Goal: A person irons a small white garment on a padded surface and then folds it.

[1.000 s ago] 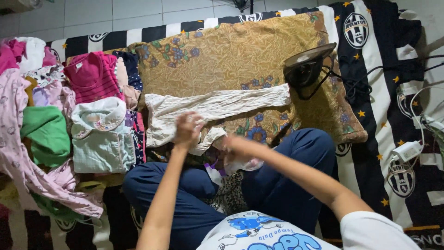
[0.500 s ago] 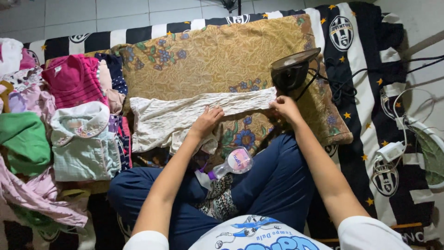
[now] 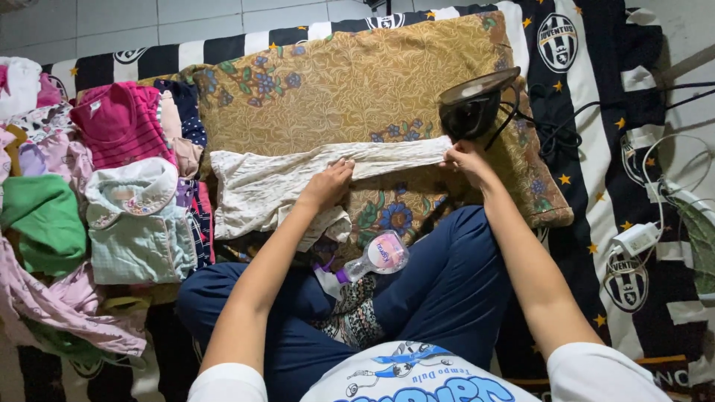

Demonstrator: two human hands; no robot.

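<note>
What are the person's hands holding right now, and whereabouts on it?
Both are on the cream garment. The right hand pinches its far right end, beside the iron. The left hand presses flat on its middle rather than gripping.

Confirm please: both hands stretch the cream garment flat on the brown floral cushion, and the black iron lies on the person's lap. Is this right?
Not quite. The black iron stands on the brown floral cushion, just beyond the right hand, not on the lap. The head view shows it. The rest holds: the left hand and the right hand stretch the cream garment flat on that cushion.
</note>
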